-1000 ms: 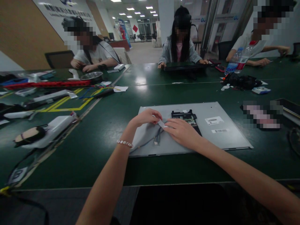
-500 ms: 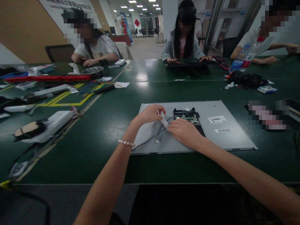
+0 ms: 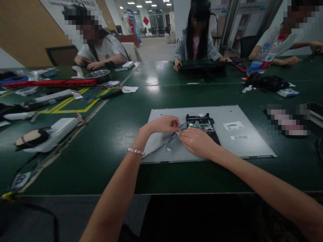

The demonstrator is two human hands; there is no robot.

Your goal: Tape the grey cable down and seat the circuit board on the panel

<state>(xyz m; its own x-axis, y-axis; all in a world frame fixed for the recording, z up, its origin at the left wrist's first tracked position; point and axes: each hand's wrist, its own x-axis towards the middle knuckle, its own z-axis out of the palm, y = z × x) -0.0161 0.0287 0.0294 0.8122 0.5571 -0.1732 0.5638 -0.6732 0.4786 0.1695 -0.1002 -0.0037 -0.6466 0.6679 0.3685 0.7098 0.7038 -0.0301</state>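
A flat grey display panel point(image 3: 252, 143) lies back side up on the table before me. Black brackets and a green circuit board point(image 3: 202, 127) sit near its middle. My left hand point(image 3: 165, 124) is closed, its fingertips pinching a whitish strip of tape point(image 3: 178, 133) beside the board. On the other side, my right hand point(image 3: 198, 143) rests over the panel, fingers together on the strip's lower end and the cable. The thin grey cable point(image 3: 157, 148) runs from the board under my hands to the panel's lower left edge. My fingers partly hide the strip.
A pink phone-like object point(image 3: 287, 122) lies to the right. Bottles point(image 3: 257, 62) and a black bundle point(image 3: 267, 83) stand farther back. On the left are a white device point(image 3: 55, 132), loose wires and a red strip point(image 3: 50, 83). Three people sit across the table.
My left hand has moved slightly down and toward my right hand, and the strip between them, stretched in view before, is now mostly covered. My right hand stays nearly in place.
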